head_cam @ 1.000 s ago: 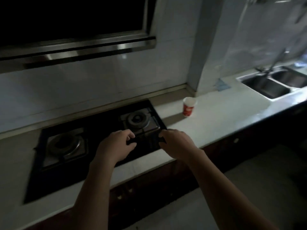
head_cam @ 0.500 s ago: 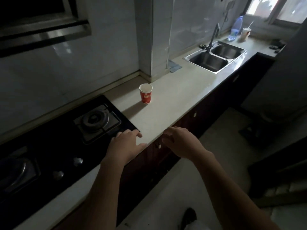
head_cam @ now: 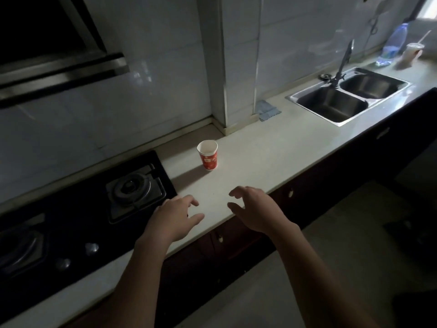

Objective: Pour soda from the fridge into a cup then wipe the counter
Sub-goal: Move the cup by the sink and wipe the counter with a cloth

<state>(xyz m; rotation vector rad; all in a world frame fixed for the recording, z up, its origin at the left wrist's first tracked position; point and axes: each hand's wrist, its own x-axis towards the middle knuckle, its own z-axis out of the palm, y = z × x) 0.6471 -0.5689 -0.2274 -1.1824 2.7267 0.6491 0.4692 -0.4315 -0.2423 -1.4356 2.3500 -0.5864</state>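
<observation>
A red paper cup with a white inside stands upright on the pale counter, just right of the stove. My left hand hovers over the counter's front edge, fingers loosely spread, holding nothing. My right hand hangs beside it, fingers loosely curled and empty. Both hands are nearer to me than the cup and do not touch it. A blue cloth lies against the wall by the pillar. No fridge or soda is in view.
A black gas stove fills the counter's left part, under a range hood. A double steel sink with a tap sits at the right. Behind it stand a clear water bottle and a cup with a straw. Dark cabinets run below.
The view has swung right from the stove toward the counter and sink. Both hands have moved right with it, from over the burner to the counter's front edge, and their fingers have loosened.
</observation>
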